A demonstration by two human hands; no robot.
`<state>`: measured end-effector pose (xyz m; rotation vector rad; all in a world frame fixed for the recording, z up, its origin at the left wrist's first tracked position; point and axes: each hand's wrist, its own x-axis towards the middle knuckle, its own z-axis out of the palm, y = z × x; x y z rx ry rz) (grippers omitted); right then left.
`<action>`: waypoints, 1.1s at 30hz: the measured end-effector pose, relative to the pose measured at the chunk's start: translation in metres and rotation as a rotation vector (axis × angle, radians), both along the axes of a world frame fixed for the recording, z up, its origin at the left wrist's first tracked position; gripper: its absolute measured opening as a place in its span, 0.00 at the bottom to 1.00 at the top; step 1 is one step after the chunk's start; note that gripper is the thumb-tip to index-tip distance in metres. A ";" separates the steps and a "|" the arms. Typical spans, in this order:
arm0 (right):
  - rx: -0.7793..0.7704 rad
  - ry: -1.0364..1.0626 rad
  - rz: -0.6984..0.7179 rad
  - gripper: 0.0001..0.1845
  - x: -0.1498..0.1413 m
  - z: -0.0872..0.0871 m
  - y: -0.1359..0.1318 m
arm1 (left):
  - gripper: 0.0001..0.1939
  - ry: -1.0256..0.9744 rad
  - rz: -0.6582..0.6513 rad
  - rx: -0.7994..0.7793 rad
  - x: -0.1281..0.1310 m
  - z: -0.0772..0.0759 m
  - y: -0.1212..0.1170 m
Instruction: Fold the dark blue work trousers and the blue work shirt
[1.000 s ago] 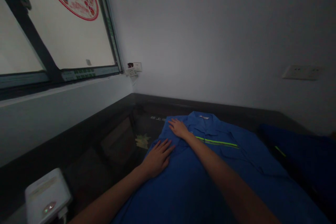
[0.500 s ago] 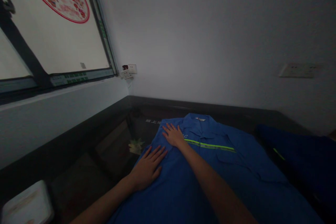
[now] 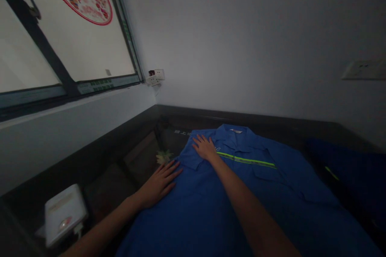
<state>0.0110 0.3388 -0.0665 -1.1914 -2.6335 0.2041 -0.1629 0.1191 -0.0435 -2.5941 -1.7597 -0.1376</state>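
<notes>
A blue work shirt with a collar, a white neck label and a yellow-green reflective stripe lies spread face up on a dark glossy tabletop. My right hand rests flat on the shirt's upper left part, near the shoulder, fingers spread. Nearer to me, my left hand lies at the shirt's left edge with its fingers stretched out, partly over the tabletop. Neither hand grips the cloth.
A white box-like device with a cable plugged in lies at the lower left. At the right is a darker blue folded garment with a yellow-green stripe. Wall sockets sit in the corner beside a window.
My left hand has slid left toward the shirt's edge. My right hand stays on the shoulder area. The view has turned slightly left, bringing more of the white device into sight.
</notes>
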 end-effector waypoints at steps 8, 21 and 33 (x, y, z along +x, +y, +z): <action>0.134 0.001 -0.027 0.25 0.002 0.009 -0.009 | 0.22 -0.059 0.218 0.182 -0.021 0.011 -0.044; 0.191 0.058 -0.019 0.18 0.001 0.051 -0.035 | 0.18 -0.493 0.644 -0.115 -0.014 0.039 -0.164; -0.034 0.006 -0.136 0.15 -0.058 0.061 -0.053 | 0.19 -0.380 0.590 -0.443 0.003 0.044 -0.151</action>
